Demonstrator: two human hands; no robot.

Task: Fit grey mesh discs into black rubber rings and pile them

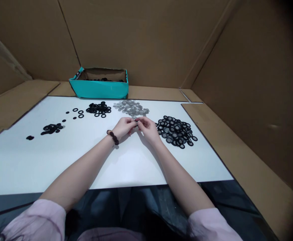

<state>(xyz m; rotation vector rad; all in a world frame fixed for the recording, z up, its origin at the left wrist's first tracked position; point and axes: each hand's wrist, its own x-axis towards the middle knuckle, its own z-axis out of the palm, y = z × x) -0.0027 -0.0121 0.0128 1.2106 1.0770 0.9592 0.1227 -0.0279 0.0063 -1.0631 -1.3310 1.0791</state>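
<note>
Near the middle of the white board, my left hand (pixel 123 127) and my right hand (pixel 149 130) meet, fingers pinched from both sides on a small black ring (pixel 136 123). Fingertips cover most of that ring, so I cannot tell whether a disc sits inside it. Just beyond my fingers lies a pile of translucent grey discs (pixel 131 107). To the right of my right hand is a heap of black rings with grey centres (pixel 175 130). Open black rings (pixel 98 108) are bunched at the back, left of the grey discs.
A turquoise box (pixel 101 89) holding dark pieces stands behind the white board (pixel 68 164). Small black pieces (pixel 51 129) lie in a cluster at the left, with a few loose rings (pixel 80 112) between. Cardboard walls (pixel 156 43) enclose the back and sides.
</note>
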